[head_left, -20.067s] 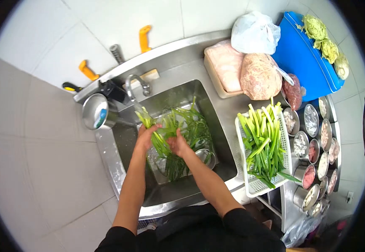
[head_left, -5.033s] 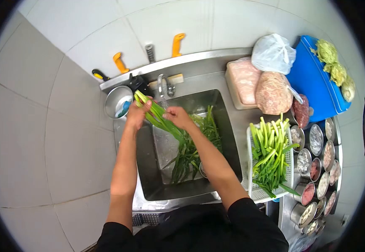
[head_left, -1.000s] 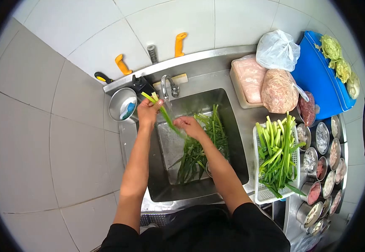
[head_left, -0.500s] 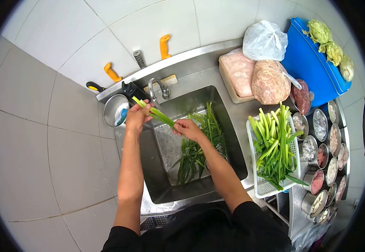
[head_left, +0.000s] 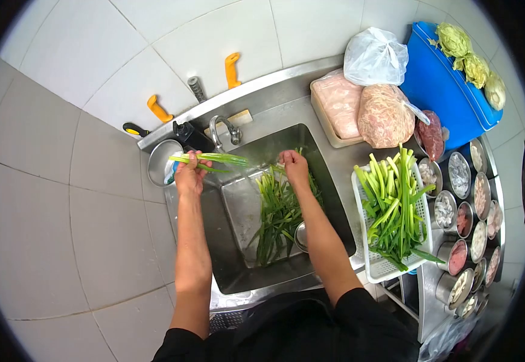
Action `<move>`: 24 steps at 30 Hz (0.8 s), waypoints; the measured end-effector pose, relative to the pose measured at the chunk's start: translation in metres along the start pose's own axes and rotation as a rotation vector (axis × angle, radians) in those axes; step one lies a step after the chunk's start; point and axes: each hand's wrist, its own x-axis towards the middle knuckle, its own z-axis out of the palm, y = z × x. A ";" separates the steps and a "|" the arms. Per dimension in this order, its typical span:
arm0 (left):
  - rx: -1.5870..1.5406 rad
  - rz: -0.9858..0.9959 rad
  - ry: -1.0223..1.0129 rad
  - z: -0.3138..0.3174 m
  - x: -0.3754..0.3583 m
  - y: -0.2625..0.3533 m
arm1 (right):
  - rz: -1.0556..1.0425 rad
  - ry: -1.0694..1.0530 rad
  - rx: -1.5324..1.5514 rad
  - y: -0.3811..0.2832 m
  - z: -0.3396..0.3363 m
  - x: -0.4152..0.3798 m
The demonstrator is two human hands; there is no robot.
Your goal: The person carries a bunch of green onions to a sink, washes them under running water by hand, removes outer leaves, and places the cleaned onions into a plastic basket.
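My left hand (head_left: 189,175) is closed around a small bunch of green onions (head_left: 226,159), held above the sink's left side near the faucet (head_left: 226,128). Their pale ends point left, and the green leaves reach right. My right hand (head_left: 294,166) has its fingers curled together over the far part of the sink (head_left: 229,280); whether anything is pinched in it I cannot make out. Below it, a heap of wet green onions (head_left: 271,220) lies in the basin. A round metal piece (head_left: 300,236), partly behind my right forearm, shows beside that heap.
A white perforated basket (head_left: 389,276) right of the sink holds more green onions. Behind it are a tub of meat (head_left: 337,105), bagged meat (head_left: 386,117) and a blue bin (head_left: 431,84). Several metal cups (head_left: 445,209) line the right. Yellow-handled tools (head_left: 232,69) stand along the wall.
My right hand has let go of the green onions' leafy end and moved up and right. My left hand has shifted slightly left and down, still gripping them, and they now lie nearly level.
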 end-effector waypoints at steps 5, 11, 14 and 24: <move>0.050 -0.219 -0.189 0.029 -0.024 -0.028 | -0.373 -0.121 -0.463 -0.072 -0.009 -0.013; -0.101 -0.424 -0.538 0.112 -0.079 -0.043 | -0.205 -0.255 -0.616 -0.150 -0.040 -0.079; 0.335 -0.325 -0.560 0.109 -0.073 -0.042 | -0.345 0.035 -0.614 -0.165 -0.107 -0.105; 0.848 -0.496 -0.181 -0.057 0.081 -0.255 | -0.478 0.403 -1.219 -0.142 -0.198 -0.168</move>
